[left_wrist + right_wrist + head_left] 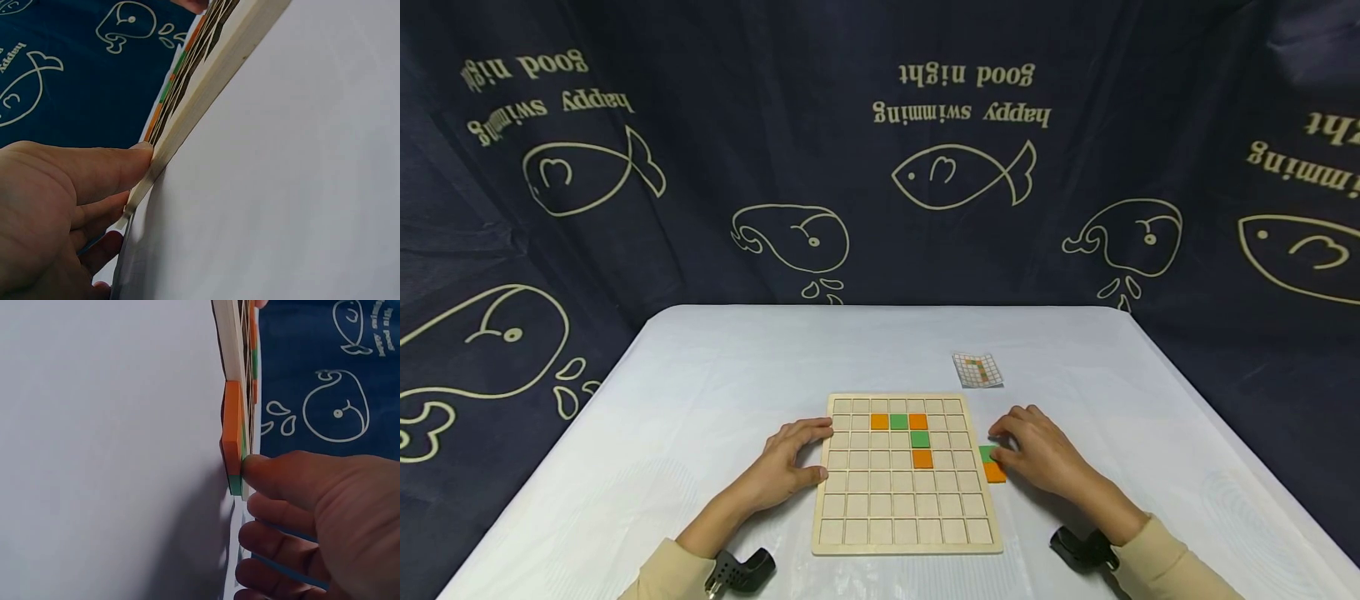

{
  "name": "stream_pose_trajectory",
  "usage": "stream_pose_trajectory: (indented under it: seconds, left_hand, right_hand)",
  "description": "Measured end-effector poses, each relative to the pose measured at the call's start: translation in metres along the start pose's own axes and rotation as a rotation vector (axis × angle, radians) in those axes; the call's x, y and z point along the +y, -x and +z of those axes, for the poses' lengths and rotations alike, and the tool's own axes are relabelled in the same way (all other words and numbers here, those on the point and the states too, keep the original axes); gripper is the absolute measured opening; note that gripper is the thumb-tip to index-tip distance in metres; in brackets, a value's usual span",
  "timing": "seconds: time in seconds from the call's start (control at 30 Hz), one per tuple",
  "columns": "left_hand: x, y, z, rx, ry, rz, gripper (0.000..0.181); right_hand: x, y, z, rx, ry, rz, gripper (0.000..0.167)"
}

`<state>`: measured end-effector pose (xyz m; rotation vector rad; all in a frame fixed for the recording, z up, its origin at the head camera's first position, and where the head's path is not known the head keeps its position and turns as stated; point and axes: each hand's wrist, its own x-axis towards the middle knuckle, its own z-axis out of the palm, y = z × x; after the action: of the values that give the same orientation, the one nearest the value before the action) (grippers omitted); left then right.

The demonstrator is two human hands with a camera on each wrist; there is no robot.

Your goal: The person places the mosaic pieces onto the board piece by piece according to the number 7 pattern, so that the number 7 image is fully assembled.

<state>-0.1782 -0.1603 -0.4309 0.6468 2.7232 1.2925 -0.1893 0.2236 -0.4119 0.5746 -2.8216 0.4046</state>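
Note:
A square wooden grid board [857,530] lies on the white table. Five of its cells hold orange and green tiles, three in a row and two below the right one. My left hand [786,467] rests against the board's left edge, thumb and fingertips touching it, also seen in the left wrist view. Just right of the board, a loose green tile [987,453] lies against an orange tile [995,473]. Over these is my right hand [1041,450]. In the right wrist view its thumb [275,478] touches the green tile, with the other fingers loosely bent beyond.
A small card [977,372] printed with a coloured grid pattern lies behind the board, to the right. White cloth covers the table [737,358]. A dark curtain [880,250] with fish and whale drawings hangs behind. Each wrist wears a black device [1086,550].

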Motion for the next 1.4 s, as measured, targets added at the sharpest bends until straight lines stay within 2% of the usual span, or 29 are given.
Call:
stream_pose_trajectory:
  seconds: [0.3,0.47,0.93,1.4]
  left_hand:
    - [-0.001,0.0,-0.001,-0.004,0.011,-0.022,0.055]
    - [-0.001,0.0,-0.001,0.0,-0.004,-0.008,0.054]
    - [-0.002,0.0,0.0,-0.002,0.005,-0.01,0.053]
    - [-0.001,0.0,0.0,-0.004,0.004,-0.007,0.054]
  right_hand:
    - [0.006,-0.004,0.002,0.007,-0.003,0.028,0.017]
    - [0.01,-0.006,0.002,0.0,-0.017,0.04,0.015]
    - [0.012,-0.001,-0.001,-0.07,-0.071,0.005,0.018]
    - [0.015,0.001,0.0,-0.076,-0.065,-0.033,0.024]
